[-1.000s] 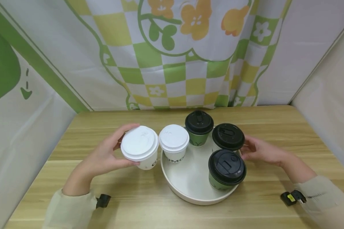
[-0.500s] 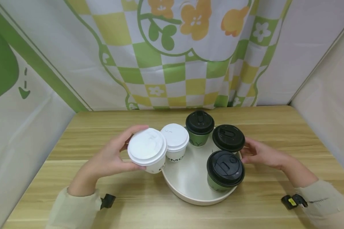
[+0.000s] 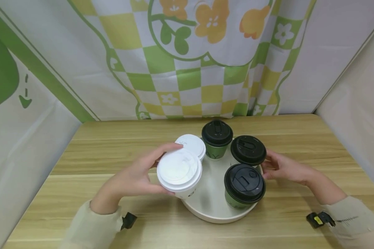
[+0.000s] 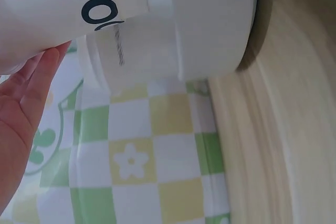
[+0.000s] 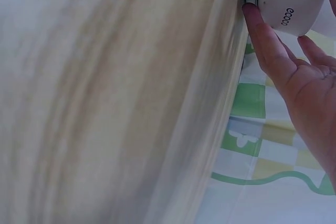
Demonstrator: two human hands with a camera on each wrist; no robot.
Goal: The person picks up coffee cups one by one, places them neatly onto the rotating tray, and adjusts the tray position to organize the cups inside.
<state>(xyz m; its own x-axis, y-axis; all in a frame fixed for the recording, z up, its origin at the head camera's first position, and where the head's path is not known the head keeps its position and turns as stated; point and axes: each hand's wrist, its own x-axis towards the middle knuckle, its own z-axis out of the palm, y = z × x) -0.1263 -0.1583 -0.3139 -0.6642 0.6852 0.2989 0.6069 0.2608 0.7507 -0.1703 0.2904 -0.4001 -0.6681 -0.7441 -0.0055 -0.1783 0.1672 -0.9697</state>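
Note:
My left hand (image 3: 137,178) grips a white paper cup (image 3: 179,169) with a white lid, thumb and fingers on opposite sides. In the left wrist view, dark letters show on this held cup (image 4: 100,3), which hangs just above the rim of the round white tray (image 4: 215,24). A second white-lidded cup (image 3: 191,145) stands in the tray (image 3: 218,218), partly hidden behind it. My right hand (image 3: 286,167) curves round the right side of a black-lidded cup (image 3: 248,149) at the tray's right edge. The right wrist view shows its white body (image 5: 294,3), fingertips against the cup and tray side.
Two green cups with black lids stand in the tray, one at the back (image 3: 217,138) and one at the front right (image 3: 244,186). The tray rests on a wooden table (image 3: 112,145). A checkered curtain (image 3: 190,79) hangs behind the table's far edge.
My left hand has carried the white cup rightward and slightly nearer, from beside the tray to over its left part. The right hand has barely moved.

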